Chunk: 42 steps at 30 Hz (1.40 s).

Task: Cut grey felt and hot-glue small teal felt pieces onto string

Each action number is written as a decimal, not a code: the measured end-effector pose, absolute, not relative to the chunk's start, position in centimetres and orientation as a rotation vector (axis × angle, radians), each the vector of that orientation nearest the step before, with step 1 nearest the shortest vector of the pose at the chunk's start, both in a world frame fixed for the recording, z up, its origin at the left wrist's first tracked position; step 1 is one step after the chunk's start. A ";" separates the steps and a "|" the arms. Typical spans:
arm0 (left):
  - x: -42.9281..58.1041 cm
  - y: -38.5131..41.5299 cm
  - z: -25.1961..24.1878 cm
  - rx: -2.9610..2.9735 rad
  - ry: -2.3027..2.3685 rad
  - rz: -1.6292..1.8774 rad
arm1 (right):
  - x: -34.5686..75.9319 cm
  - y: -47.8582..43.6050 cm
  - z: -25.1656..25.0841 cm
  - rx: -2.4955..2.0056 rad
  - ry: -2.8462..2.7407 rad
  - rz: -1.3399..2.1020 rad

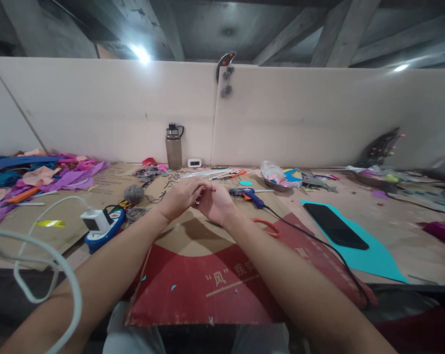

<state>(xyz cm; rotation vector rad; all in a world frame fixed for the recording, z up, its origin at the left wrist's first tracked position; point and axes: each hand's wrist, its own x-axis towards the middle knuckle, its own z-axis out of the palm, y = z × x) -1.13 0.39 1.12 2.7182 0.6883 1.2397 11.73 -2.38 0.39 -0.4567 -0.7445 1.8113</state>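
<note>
Over the red and tan cardboard [193, 295], my left hand [181, 197] and my right hand [218, 204] meet with their fingertips together. Both are closed, fingers bent inward; anything between them is mostly hidden, with only a small dark spot showing. Just right of my right hand lies a blue hot glue gun [252, 196], its black cord running toward the table's front edge. The orange handle [268, 227] of a tool shows beside my right forearm. A grey yarn ball [133, 194] sits left of my left hand.
A blue power strip [106, 235] with a white charger [96, 221] stands left; a white cable loops over my left forearm. Right, a black phone [335, 225] rests on turquoise sheet [382, 260]. Behind are a bottle [174, 151], small clock [194, 162] and bowl [281, 186]. Felt scraps [41, 172] pile far left.
</note>
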 end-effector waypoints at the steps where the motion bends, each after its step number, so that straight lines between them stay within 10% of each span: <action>1: -1.1 0.4 1.1 2.729 0.680 1.235 | 11.7 -2.5 0.4 -0.459 -0.728 1.825; 13: -0.9 0.7 0.7 1.885 0.723 1.318 | 11.6 -2.4 0.1 -0.525 -1.086 1.662; 23: -0.5 2.2 -0.6 1.454 0.575 1.242 | 12.7 -1.8 -0.3 -0.913 -1.474 0.604; 35: -0.3 1.6 0.1 1.177 0.505 1.009 | 13.8 0.2 -0.6 -0.854 -1.130 0.896; 42: -0.1 1.9 -0.7 1.295 0.488 1.020 | 14.2 -0.7 -0.2 -1.110 -1.432 0.434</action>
